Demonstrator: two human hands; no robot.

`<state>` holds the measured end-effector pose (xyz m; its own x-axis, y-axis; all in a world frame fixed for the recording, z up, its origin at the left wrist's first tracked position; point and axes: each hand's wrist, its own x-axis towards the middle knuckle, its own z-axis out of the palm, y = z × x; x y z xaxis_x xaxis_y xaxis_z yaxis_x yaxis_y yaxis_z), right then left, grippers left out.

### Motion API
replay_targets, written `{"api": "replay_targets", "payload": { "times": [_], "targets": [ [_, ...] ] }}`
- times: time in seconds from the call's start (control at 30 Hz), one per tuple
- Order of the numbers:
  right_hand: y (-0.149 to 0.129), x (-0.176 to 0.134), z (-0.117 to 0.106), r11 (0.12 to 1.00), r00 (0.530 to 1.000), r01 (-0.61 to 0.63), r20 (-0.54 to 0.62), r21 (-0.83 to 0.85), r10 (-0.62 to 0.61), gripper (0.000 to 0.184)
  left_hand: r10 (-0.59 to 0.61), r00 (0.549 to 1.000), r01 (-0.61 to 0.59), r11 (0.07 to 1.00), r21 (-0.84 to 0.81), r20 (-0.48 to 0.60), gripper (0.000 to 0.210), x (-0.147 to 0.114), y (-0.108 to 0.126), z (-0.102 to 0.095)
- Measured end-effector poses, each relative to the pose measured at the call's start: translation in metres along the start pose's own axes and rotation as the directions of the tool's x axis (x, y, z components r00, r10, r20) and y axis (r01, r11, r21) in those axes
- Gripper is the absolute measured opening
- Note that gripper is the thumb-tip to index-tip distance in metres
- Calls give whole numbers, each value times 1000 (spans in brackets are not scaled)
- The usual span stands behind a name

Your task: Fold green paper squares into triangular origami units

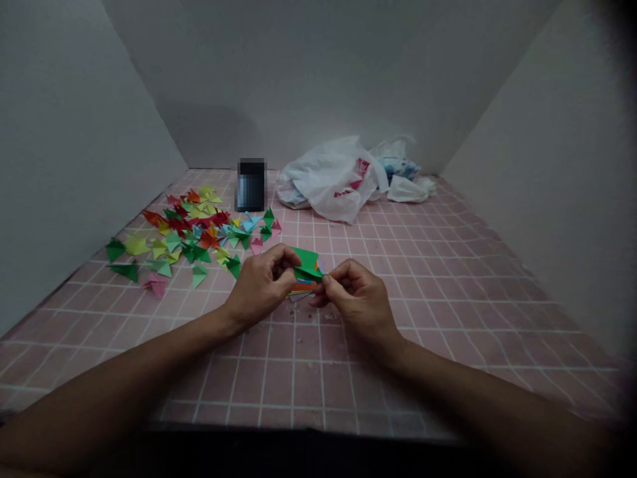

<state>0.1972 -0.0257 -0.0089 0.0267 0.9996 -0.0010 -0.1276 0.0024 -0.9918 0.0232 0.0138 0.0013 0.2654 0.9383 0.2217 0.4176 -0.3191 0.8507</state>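
Observation:
A folded piece of green paper [308, 273] is pinched between my two hands near the middle of the table. My left hand [263, 280] grips its left end, thumb and fingers closed. At the right end, the thumb and fingertips of my right hand [355, 290] are closed on its tip. Right beneath lies a stack of coloured paper sheets [301, 288], with green, orange, yellow and lilac edges showing; my hands cover part of it.
Many folded paper birds [199, 229] in several colours are spread at the left. A dark, blurred-out upright device [251, 186] stands at the back. White plastic bags [328, 176] lie at the back right on the pink checked tablecloth [442, 285]. Grey walls enclose three sides.

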Motion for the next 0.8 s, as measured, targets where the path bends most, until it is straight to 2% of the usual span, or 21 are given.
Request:
{"api": "replay_targets", "payload": {
  "times": [0.1,0.23,0.27,0.47,0.8],
  "targets": [
    [0,5,-2,992,997,-70,-24,108,73,24,-15,998,7,990,-140,-54,19,-2,-4,4],
    [4,11,-5,938,986,-159,-6,308,169,28,-73,995,88,954,-287,64,45,-5,-5,13],
    [5,12,-5,926,984,-172,5,337,181,28,-91,992,115,940,-322,90,46,-6,-5,15],
    [9,8,-2,895,974,-225,62,384,219,30,-119,981,174,889,-423,152,25,-6,-4,20],
    [13,4,1,917,982,-189,62,352,178,30,-138,981,189,846,-498,138,21,-6,-3,19]
  ]
}}
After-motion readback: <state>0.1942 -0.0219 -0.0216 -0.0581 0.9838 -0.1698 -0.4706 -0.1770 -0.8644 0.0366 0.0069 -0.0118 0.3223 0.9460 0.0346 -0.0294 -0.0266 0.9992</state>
